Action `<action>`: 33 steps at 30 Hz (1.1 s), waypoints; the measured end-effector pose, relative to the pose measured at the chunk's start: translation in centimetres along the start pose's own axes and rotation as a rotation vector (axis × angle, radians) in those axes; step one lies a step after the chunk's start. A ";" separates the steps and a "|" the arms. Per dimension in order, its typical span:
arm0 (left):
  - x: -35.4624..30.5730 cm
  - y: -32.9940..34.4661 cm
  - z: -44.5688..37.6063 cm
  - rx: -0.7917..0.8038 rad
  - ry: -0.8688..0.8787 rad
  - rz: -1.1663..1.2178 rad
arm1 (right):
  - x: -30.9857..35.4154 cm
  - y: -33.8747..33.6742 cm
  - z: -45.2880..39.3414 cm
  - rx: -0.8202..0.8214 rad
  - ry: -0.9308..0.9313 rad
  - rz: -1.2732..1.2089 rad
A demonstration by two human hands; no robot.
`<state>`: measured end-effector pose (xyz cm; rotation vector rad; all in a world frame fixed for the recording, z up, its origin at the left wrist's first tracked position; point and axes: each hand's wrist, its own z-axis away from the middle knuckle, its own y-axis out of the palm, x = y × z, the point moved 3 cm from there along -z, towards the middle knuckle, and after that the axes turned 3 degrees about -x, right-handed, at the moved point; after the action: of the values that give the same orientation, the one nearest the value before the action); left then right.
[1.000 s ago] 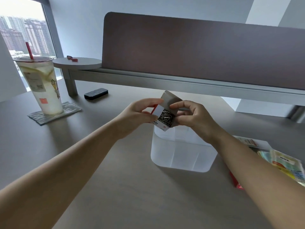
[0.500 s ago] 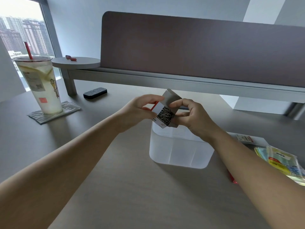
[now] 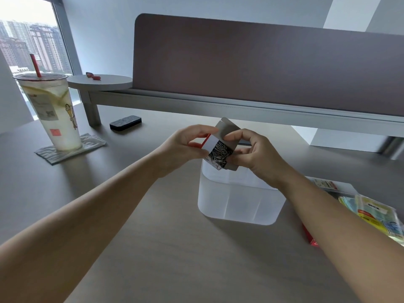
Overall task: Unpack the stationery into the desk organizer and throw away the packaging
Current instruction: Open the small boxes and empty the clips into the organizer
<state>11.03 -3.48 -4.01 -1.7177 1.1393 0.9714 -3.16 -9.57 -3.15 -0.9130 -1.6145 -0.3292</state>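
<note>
Paper-clip box (image 3: pixel 219 149) is held in the air directly above the translucent desk organizer (image 3: pixel 238 201), its flap open and its clips visible; presumably kept over the compartments so spilled clips land inside. Left hand (image 3: pixel 185 145) pinches the box's red-and-white left end. Right hand (image 3: pixel 253 154) grips the grey flap side, fingers curled round it, likely ready to tip. More packets (image 3: pixel 376 213) wait on the bench (image 3: pixel 153 248) at right. Iced drink (image 3: pixel 51 112) stands far left, well apart.
</note>
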 end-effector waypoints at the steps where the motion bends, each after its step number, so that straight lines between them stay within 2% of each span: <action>1: 0.1 0.0 0.0 0.003 -0.007 -0.002 | 0.0 0.0 0.0 -0.002 -0.002 0.009; 6: -0.1 0.1 -0.4 0.038 -0.024 -0.077 | 0.4 -0.2 0.2 -0.045 -0.036 0.108; 11: -0.1 0.7 -0.4 0.061 -0.008 -0.032 | 0.7 -0.3 0.7 -0.095 -0.081 0.247; 21: 0.2 0.7 0.1 0.027 0.031 -0.006 | 0.7 0.1 1.2 -0.116 -0.125 0.260; 27: 0.3 0.7 0.6 0.008 0.058 -0.068 | 0.7 0.1 1.5 -0.119 -0.134 0.291; 33: 0.3 0.6 0.9 -0.006 0.024 -0.049 | 0.8 0.3 1.7 -0.114 -0.144 0.308</action>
<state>10.41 -2.89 -4.68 -1.7584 1.1056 0.9268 -4.17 -7.92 -2.93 -1.2782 -1.5669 -0.1439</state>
